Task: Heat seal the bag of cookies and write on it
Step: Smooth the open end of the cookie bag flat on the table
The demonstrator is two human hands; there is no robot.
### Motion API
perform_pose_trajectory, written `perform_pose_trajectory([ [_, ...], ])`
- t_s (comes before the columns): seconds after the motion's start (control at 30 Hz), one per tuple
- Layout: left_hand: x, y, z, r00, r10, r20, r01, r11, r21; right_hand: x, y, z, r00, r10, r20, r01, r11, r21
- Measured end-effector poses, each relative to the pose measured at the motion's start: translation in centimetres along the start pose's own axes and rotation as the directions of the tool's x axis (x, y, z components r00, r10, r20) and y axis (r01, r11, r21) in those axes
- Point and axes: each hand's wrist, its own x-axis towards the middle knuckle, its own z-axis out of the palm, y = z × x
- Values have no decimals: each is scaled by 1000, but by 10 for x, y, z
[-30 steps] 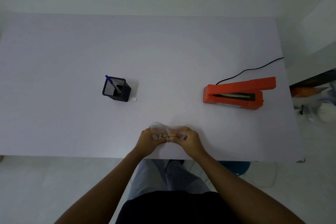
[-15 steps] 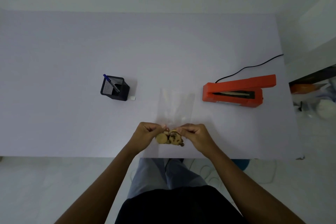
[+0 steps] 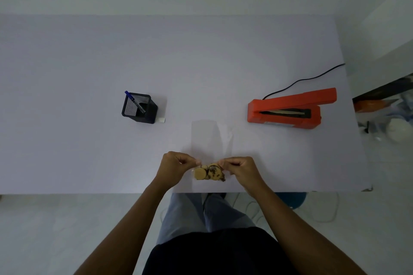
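Bag of cookies (image 3: 211,140): now unrolled, lying flat near the table's (image 3: 89,62) near edge, open end pointing far. Your left hand (image 3: 176,166) and right hand (image 3: 240,168) are pinching its sides by the cookies (image 3: 209,173) (sealer (image 3: 288,110) waiting far right, lever raised).

So everything sits on the bench (image 3: 67,152). The bag of cookies (image 3: 209,171) is at the near edge, dead centre, with its open end stretching away toward the back. The left hand (image 3: 175,166) pinches the bag's left side, the right hand (image 3: 242,167) its right. Further back and off to the left there's the pen holder (image 3: 139,107) with a pen (image 3: 135,101) leaning in it. The heat sealer (image 3: 288,109) is back right, well apart from the holder, cord (image 3: 299,81) trailing off behind it to the right.
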Motion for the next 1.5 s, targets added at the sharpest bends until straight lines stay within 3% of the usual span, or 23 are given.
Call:
perform_pose_trajectory([
  [0.17,3,-23,9,994,-91,57,74,965,250,-2,22,7,994,98,-40,-102,990,-99],
  [0.37,11,-27,21,983,-183,0,159,851,500,5,26,12,985,140,-98,-159,959,-236],
  [0.7,16,-16,27,956,-258,-138,287,733,616,13,24,20,902,354,-246,-397,905,-155],
  [0.93,19,-5,30,950,-274,-152,313,808,500,4,23,19,901,320,-292,-379,909,-173],
  [1.07,15,-1,43,975,-181,-126,220,840,497,-1,23,15,896,309,-318,-370,916,-153],
  [1.2,13,3,56,994,-80,-80,112,765,635,-2,23,15,894,321,-312,-383,910,-161],
  [1.27,8,8,60,998,-66,-24,63,679,731,-2,24,16,894,321,-313,-385,908,-168],
  [1.37,-4,17,68,989,-40,144,-112,436,893,-2,26,16,900,306,-310,-369,914,-167],
  [1.5,-22,16,87,974,-50,221,-186,374,908,-1,28,13,908,294,-298,-352,922,-162],
])
